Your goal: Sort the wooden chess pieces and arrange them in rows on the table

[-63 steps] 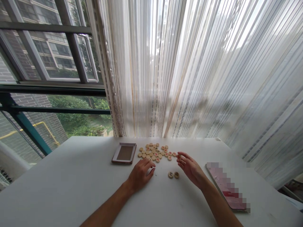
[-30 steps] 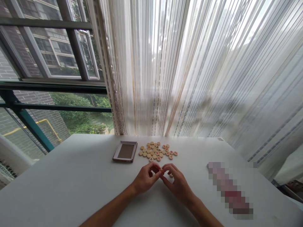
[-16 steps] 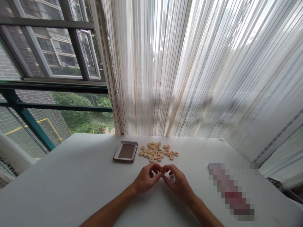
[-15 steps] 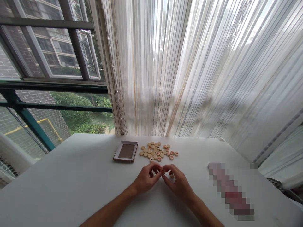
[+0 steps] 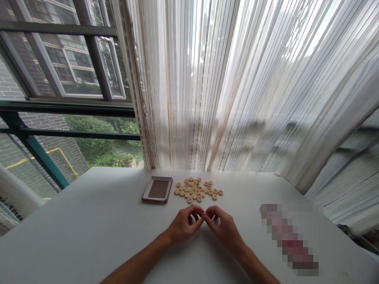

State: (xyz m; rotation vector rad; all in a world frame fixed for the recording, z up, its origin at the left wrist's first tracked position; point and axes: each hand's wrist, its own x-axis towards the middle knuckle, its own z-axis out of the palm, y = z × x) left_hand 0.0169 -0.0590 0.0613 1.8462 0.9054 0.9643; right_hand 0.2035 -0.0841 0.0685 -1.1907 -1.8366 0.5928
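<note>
Near the front of the white table (image 5: 118,236), my left hand (image 5: 184,224) pinches a small round Chinese chess piece (image 5: 204,214) between thumb and fingertips. My right hand (image 5: 222,227) grips the same piece from the other side, and the fingertips hide most of it. Just beyond my hands lies a loose cluster of wooden Chinese chess pieces (image 5: 194,196). Some show red or black characters, while others show plain faces. A second piece beside my right fingers is nearly hidden by that hand.
An open shallow box (image 5: 160,188) with a brown inside and white rim stands left of the pieces. A pixelated reddish strip (image 5: 290,238) lies on the right of the table. Striped sheer curtains (image 5: 207,98) hang behind, with a window (image 5: 59,67) at the left.
My right hand has closed in on the piece, its fingertips now meeting my left ones. The piece is turned, its red face no longer showing. The curtain at right has shifted.
</note>
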